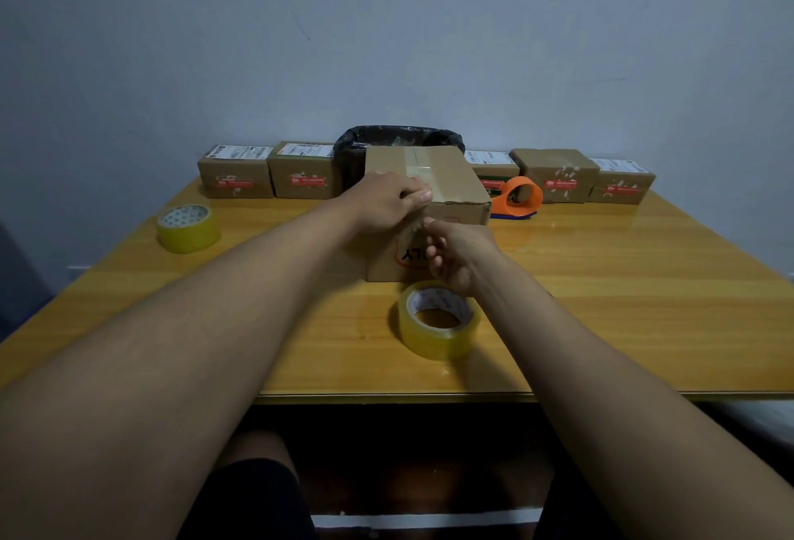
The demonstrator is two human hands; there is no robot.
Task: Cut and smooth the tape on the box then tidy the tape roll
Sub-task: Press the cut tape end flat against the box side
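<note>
The tape (423,172) is running away from me along the top of the box (447,182) and down its near face, straight ahead at mid-desk (644,303). My left hand (386,200) is pinching it at the near top edge; my right hand (459,255), half curled just below, is nearer the tape roll (438,320) lying flat before the box. Whether it is gripping tape, I cannot tell. Behind, the black-lined bin (397,139) is hiding its contents.
</note>
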